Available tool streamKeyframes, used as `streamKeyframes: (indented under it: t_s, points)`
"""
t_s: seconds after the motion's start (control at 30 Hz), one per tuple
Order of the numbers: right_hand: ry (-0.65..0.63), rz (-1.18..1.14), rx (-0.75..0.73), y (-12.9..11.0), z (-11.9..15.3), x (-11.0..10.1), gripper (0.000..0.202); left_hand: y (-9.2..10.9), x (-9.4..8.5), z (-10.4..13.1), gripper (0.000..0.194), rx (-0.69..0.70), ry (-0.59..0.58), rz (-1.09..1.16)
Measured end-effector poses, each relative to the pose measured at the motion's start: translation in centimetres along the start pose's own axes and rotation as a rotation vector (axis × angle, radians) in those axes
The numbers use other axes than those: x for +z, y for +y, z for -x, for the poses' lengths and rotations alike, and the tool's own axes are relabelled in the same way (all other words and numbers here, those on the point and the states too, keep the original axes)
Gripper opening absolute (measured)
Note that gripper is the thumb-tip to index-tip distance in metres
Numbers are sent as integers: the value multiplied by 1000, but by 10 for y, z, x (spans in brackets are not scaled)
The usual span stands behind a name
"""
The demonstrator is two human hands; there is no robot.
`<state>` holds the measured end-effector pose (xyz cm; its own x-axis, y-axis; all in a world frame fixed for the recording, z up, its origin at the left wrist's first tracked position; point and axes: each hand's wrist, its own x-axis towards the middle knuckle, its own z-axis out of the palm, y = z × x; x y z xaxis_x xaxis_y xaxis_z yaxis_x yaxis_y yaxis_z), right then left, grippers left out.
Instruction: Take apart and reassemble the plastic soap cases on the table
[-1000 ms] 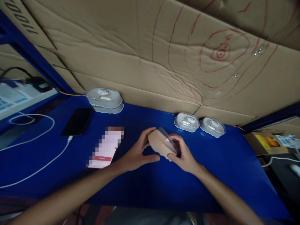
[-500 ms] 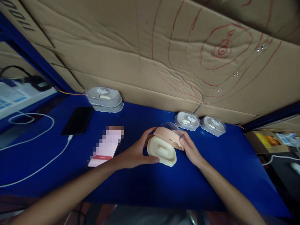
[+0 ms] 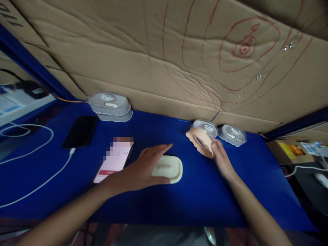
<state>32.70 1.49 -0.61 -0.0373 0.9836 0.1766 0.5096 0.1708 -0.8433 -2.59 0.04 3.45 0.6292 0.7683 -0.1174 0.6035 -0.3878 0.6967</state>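
A cream oval dish (image 3: 175, 169) with a raised middle lies flat on the blue table. Over its left side is my left hand (image 3: 143, 167), fingers stretched and thumb spread apart, with the thumb at the dish's near edge; whether it touches the dish I cannot tell. My right hand (image 3: 221, 157) pinches the right end of a peach-coloured band (image 3: 201, 138) with a wavy edge and an opening in its middle. The band is held tilted above the table, partly covering a clear-lidded oval container (image 3: 208, 127) behind it.
Another clear-lidded container (image 3: 232, 135) stands at the back right, and a stack of such containers (image 3: 111, 106) at the back left. A lit phone (image 3: 116, 157) and a dark phone (image 3: 80, 131) with a white cable lie left. A cardboard wall (image 3: 143, 68) rises behind.
The cream dish has gone from my left hand's grip down onto the table, and the fingers have spread. My right hand has drawn the peach band away to the right and turned it.
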Motion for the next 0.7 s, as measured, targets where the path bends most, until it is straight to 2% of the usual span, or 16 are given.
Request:
streamKeyframes:
  t_s: [0.1,0.17,0.23,0.33,0.5,0.57,0.7]
  points:
    - [-25,112,-152,-11,7,15,48,-2,12,-8,94,-4,112,22]
    - [-89,203,-301,-18,12,25,53,-5,19,-11,92,11,119,1]
    - [-135,231,-378,-21,15,33,54,-7,23,-13,94,32,111,-31]
    - [-130,131,-328,-19,15,35,48,-8,27,-11,104,48,92,-77]
    - [-21,-75,-101,-10,10,27,40,-10,33,-5,139,72,-4,-154]
    - [-5,-104,-81,-9,7,22,39,-12,36,-3,139,80,-35,-182]
    - [88,-73,-196,-12,-1,-4,34,-12,35,0,127,74,-67,-194]
